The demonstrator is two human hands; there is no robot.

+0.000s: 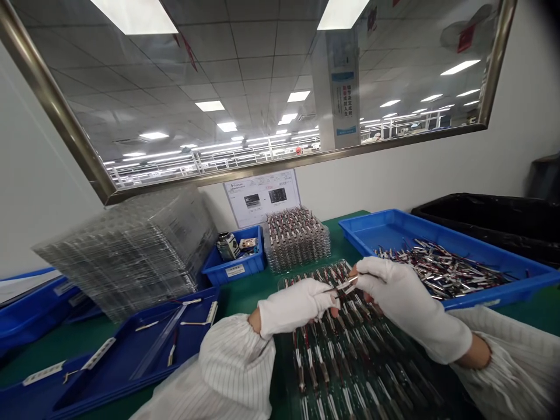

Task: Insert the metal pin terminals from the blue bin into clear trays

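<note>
My left hand [300, 306], in a white glove with bare fingertips, is closed on one end of a small silvery part with wire leads [345, 286]. From the other side, my right hand [396, 300], gloved the same way, pinches that part too. Both hands hover over a clear plastic tray [326, 382] filled with rows of similar slim parts. My fingers partly cover the held piece, so its exact kind does not show. Right of my hands, a blue bin [365, 230] holds a loose heap of wired parts [441, 271].
A stack of filled trays [297, 242] stands behind, beside a small blue box [236, 269]. Tall stacked clear trays [131, 245] and a dark blue tray [144, 344] with a few pieces occupy the left. A black-lined container [490, 219] sits far right; a printed sheet [265, 197] leans on the wall.
</note>
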